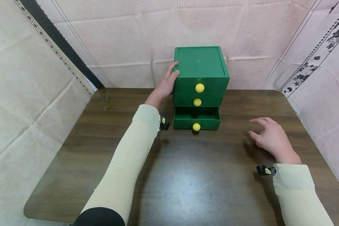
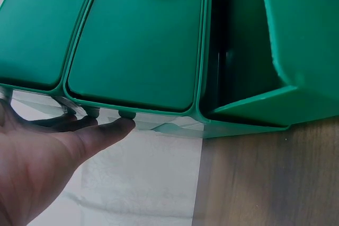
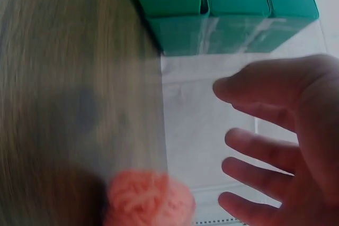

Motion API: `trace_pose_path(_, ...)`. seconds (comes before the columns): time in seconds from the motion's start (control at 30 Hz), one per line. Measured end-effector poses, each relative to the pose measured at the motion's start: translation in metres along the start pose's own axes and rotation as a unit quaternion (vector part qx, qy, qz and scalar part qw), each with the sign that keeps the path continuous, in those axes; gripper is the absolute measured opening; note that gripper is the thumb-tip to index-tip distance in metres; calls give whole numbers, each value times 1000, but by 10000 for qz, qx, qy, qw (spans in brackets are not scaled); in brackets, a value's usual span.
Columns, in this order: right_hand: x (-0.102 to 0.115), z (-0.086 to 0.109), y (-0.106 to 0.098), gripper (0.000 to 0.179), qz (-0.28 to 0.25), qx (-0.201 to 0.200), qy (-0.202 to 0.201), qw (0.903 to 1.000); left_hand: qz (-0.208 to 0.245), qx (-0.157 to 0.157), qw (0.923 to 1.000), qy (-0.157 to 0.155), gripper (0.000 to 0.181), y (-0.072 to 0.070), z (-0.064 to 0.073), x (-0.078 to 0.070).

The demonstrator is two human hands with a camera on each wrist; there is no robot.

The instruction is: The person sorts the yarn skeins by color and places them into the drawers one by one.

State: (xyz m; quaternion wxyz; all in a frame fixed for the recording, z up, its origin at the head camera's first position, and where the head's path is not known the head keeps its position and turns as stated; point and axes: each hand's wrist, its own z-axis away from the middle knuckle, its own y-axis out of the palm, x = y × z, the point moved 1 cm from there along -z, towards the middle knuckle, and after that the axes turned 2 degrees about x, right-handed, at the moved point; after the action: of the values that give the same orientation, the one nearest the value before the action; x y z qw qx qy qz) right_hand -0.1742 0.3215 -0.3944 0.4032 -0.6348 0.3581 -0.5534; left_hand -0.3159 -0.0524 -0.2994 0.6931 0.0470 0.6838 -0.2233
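Note:
A green cabinet of 3 drawers [image 1: 201, 62] with round yellow knobs stands at the back of the table. Its bottom drawer [image 1: 197, 124] is pulled out; the two above look closed. My left hand [image 1: 165, 84] rests against the cabinet's left side, fingers extended, as the left wrist view [image 2: 47, 157] also shows. To the right of the cabinet, my right hand [image 1: 271, 138] hovers over the table with fingers spread and slightly bent, holding nothing. A coral, wrinkled, rounded thing [image 3: 151, 199] shows blurred low in the right wrist view; the head view does not show it clearly.
The brown wooden table [image 1: 169, 175] has rounded corners. Pale patterned cloth [image 1: 124, 40] hangs behind it and at both sides, close behind the cabinet. Black devices are strapped at both wrists.

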Motion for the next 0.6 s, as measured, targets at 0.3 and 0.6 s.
trace_pose_path(0.3, -16, 3, -6, 49, -87, 663, -150, 9977, 57, 42, 10000, -37, 50, 1, 1, -1)
trace_pose_path(0.6, -29, 4, -6, 48, 247, 1026, -207, 9942, -11, 25, 10000, 29, 52, 2, 2, -3)
